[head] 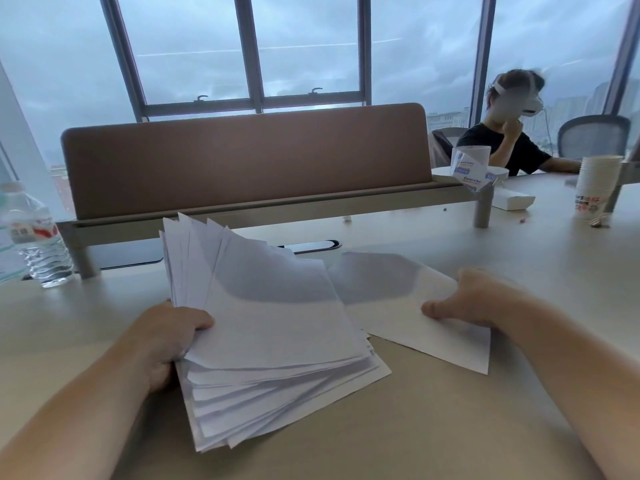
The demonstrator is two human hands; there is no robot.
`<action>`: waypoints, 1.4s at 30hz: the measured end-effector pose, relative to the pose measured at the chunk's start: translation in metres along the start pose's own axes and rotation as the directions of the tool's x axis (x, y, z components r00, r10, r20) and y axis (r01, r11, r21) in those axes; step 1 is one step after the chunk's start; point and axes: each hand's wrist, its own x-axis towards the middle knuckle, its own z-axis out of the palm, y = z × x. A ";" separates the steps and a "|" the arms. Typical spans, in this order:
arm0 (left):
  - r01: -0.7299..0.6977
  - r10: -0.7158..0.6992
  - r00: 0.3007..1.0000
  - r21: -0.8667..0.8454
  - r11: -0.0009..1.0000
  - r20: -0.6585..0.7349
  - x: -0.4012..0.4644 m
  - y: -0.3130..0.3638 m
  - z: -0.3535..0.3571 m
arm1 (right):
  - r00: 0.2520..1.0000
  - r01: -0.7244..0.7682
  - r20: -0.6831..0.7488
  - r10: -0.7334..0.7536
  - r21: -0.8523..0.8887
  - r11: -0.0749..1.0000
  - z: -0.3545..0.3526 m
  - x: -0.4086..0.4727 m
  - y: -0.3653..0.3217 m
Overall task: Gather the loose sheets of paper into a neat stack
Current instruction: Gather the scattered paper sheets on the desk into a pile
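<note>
One loose sheet (408, 320) lies on bench (450, 438) beside stack (273, 341), right hand (467, 299) pinching its edge | left hand (166, 344) grips fanned stack | next, likely: slide sheet on, square edges.

- water bottle (36, 237), left edge: red-and-white label, print too blurred to read.
- wrapped packet (470, 168), upper right: blue lettering, illegible.
- paper cup stack (596, 188), right: red characters, illegible.

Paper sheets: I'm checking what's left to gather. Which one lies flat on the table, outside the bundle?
The single sheet on the right, flat, held by the right hand; the rest are fanned in the bundle the left hand grips.
</note>
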 end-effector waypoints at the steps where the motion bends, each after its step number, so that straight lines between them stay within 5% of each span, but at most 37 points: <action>1: -0.003 0.003 1.000 0.010 1.000 0.008 -0.001 0.000 0.000 | 1.000 0.006 -0.002 -0.006 0.029 1.000 0.000 -0.002 0.000; 5: -0.022 0.021 0.999 0.042 0.999 0.026 -0.006 0.001 0.002 | 0.998 0.039 -0.046 -0.033 0.139 0.990 0.001 -0.004 -0.005; 8: -0.026 0.024 0.999 0.048 0.998 0.043 -0.007 0.001 0.002 | 0.963 0.103 -0.265 -0.045 0.210 0.972 -0.005 -0.004 -0.002; 14: -0.016 0.012 0.996 0.048 0.999 0.093 -0.009 -0.001 0.008 | 0.600 0.549 -0.756 -0.263 0.150 0.822 -0.025 -0.033 -0.020; 17: -0.007 0.004 0.993 0.027 1.000 0.119 -0.007 -0.003 0.013 | 0.438 0.729 -0.812 -0.386 0.069 0.681 -0.022 -0.057 -0.037; 24: -0.054 0.041 0.982 0.065 0.996 0.182 -0.014 -0.003 0.020 | 0.247 0.966 -0.723 -0.645 0.130 0.224 -0.001 -0.103 -0.078; 28: -0.121 0.077 0.967 0.172 0.978 0.241 -0.022 0.001 0.019 | 0.276 0.945 -0.408 -0.870 0.281 0.168 0.024 -0.121 -0.094; 33: -0.047 0.017 0.979 0.142 0.989 0.204 -0.023 0.003 0.020 | 0.228 0.965 -0.113 -0.967 0.158 0.209 0.031 -0.121 -0.092; 35: -0.013 -0.003 0.989 0.101 0.995 0.150 -0.018 0.002 0.021 | 0.332 0.928 -0.116 -0.936 0.217 0.302 0.027 -0.117 -0.090; 39: 0.005 -0.019 0.988 0.089 0.996 0.155 -0.014 -0.001 0.021 | 0.752 0.655 0.119 -0.648 -0.027 0.755 0.032 -0.095 -0.083; 42: 0.000 -0.014 0.987 0.083 0.997 0.162 -0.013 -0.002 0.021 | 0.793 0.571 0.329 -0.512 -0.109 0.814 0.043 -0.085 -0.078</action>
